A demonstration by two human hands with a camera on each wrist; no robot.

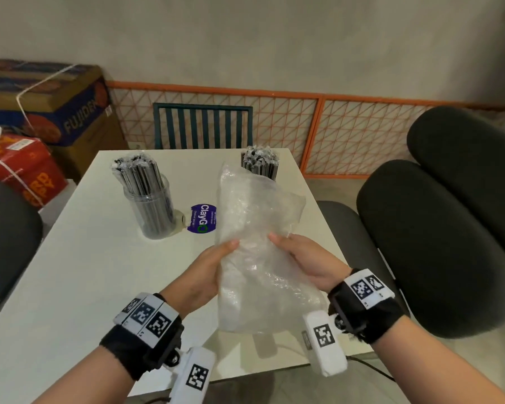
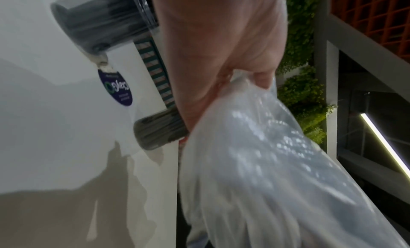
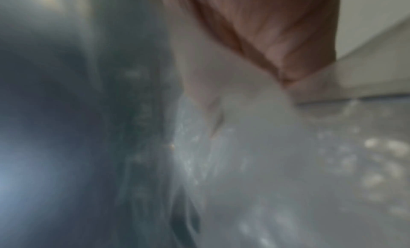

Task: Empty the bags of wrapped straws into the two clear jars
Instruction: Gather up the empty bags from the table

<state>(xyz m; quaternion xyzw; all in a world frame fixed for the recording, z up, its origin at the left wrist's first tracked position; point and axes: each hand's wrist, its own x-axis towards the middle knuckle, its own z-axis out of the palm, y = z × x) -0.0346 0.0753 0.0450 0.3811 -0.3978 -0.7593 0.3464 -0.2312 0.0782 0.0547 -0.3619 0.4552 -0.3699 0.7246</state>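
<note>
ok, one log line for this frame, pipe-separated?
left hand: grips crumpled clear plastic bag | right hand: grips same bag | bag: looks empty | two clear jars: full of wrapped straws

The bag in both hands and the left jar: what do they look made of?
Bag: thin clear plastic film, glossy; it crinkles and glints. Left jar: rigid clear plastic by its look, possibly glass; the dark straws show through its smooth wall.

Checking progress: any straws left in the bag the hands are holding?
No: in the head view the clear bag, gripped by the left hand and right hand, looks empty and crumpled.
</note>
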